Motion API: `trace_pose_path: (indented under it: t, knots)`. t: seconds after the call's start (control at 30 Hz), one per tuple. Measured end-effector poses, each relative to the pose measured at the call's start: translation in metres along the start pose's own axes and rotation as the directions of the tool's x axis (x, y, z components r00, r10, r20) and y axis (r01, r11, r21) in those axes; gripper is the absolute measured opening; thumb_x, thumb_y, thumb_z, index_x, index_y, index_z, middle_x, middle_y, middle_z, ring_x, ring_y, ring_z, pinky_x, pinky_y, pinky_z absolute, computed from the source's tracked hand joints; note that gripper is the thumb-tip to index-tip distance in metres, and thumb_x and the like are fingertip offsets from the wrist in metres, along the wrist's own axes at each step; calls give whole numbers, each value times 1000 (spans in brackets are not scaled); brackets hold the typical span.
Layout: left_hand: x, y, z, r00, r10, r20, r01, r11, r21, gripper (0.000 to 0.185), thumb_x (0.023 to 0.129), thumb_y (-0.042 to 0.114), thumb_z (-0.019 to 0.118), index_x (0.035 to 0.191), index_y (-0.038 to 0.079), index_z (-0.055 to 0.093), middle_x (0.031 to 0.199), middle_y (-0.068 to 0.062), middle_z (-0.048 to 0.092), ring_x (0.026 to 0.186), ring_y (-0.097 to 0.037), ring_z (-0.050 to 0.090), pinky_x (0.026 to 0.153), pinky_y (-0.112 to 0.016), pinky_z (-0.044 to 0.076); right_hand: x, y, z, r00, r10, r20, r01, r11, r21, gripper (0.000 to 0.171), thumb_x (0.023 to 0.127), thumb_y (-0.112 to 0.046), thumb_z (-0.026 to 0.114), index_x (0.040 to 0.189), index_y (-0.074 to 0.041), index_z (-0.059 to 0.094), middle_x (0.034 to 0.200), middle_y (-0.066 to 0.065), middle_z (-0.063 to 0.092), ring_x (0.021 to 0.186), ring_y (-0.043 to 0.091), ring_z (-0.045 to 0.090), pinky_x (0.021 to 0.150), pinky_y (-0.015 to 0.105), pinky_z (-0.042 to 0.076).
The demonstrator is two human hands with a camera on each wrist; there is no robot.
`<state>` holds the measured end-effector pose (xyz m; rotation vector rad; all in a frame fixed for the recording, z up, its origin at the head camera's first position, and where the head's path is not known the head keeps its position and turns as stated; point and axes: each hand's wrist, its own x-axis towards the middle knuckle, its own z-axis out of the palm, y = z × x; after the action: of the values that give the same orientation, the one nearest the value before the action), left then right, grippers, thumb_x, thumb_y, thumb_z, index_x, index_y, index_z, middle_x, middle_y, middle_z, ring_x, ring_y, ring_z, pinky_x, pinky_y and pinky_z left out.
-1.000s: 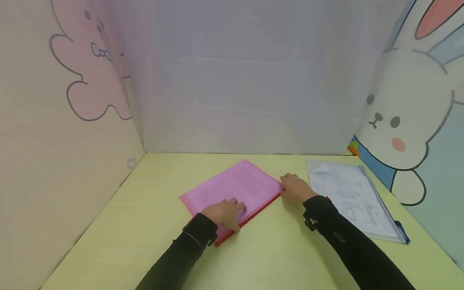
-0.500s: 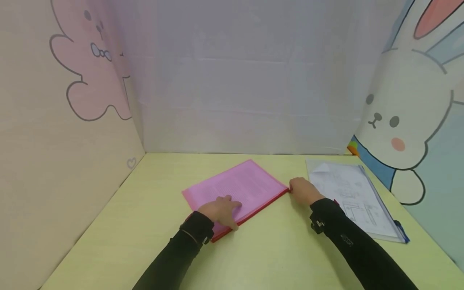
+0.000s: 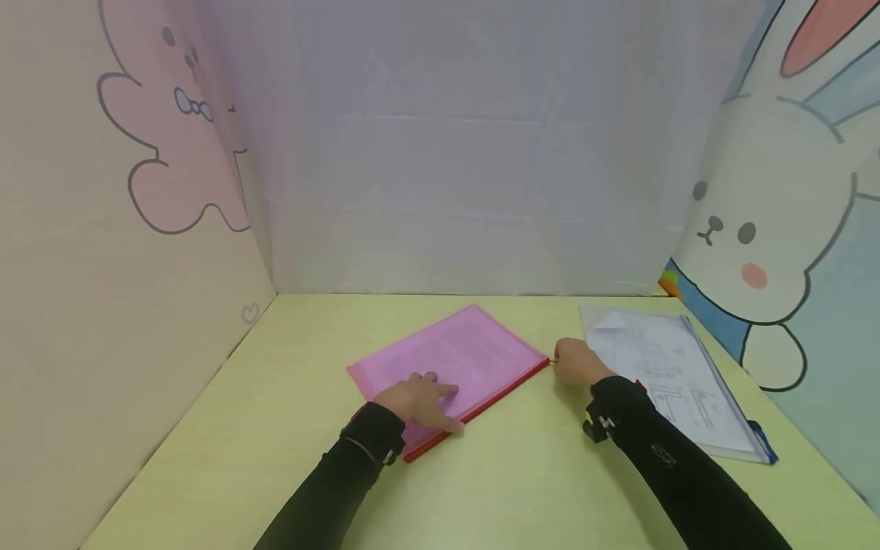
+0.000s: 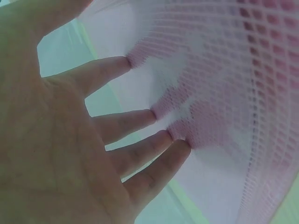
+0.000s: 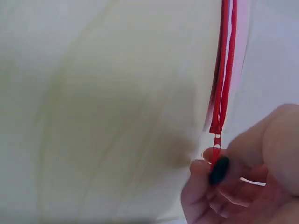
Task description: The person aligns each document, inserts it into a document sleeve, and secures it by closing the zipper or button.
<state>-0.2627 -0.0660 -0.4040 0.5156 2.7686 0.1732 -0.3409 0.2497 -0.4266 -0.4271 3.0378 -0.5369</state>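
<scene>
A pink mesh zip pouch (image 3: 450,344) with printed paper inside lies slanted on the table. My left hand (image 3: 419,400) rests on its near part, fingers spread; the left wrist view shows the fingertips (image 4: 159,154) pressing into the mesh. Just off the pouch's right corner, my right hand (image 3: 580,363) pinches the red zipper pull (image 5: 217,143) between thumb and finger. Along the pouch's near edge runs the red zipper (image 5: 227,65), its two tapes parted in the right wrist view. A small dark green spot by the right fingertips is too blurred to identify.
To the right lies a clear zip pouch (image 3: 639,367) with drawings inside and a blue zipper edge. The pale yellow table (image 3: 261,443) meets a white back sheet (image 3: 447,191) and side walls with cartoon animals.
My right hand has moved right and now pinches the zipper pull beyond the corner. The pink pouch has shifted slightly right. My left thumb has slid a little along the zipper edge.
</scene>
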Motion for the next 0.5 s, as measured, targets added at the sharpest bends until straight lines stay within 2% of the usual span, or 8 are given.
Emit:
trace_pose_path:
  t: [0.1, 0.23, 0.37, 0.5]
  knots:
    - [1, 0, 0, 1000, 3, 4, -3, 1000, 19, 70, 91, 61, 65, 152, 30, 51, 156, -10, 43, 142, -37, 39, 108, -61, 39, 1, -3, 1, 1000, 7, -18, -8, 1000, -27, 11, 87, 0, 62, 88, 10, 66, 85, 18, 67, 79, 32, 65, 77, 48, 55]
    - [2, 0, -2, 1000, -7, 13, 6, 997, 79, 60, 95, 51, 64, 151, 33, 51, 156, -8, 44, 144, -35, 38, 111, -63, 34, 0, -6, 2, 998, 65, 23, -64, 998, -23, 11, 88, -2, 59, 89, 8, 64, 83, 15, 66, 74, 28, 61, 70, 44, 54]
    - [2, -2, -3, 999, -22, 34, 19, 996, 87, 61, 93, 46, 69, 150, 36, 51, 157, -6, 42, 145, -33, 36, 110, -63, 35, -4, -9, 4, 993, 101, 62, -101, 995, -9, 15, 91, -6, 53, 91, 6, 60, 82, 13, 58, 70, 26, 51, 64, 39, 46]
    - [3, -4, -2, 999, -18, 41, 16, 998, 58, 64, 93, 45, 70, 152, 34, 49, 159, -8, 38, 146, -34, 33, 109, -61, 38, -7, -12, 4, 994, 92, 64, -92, 996, -14, 21, 94, -15, 48, 90, 3, 58, 81, 12, 54, 70, 26, 50, 65, 39, 43]
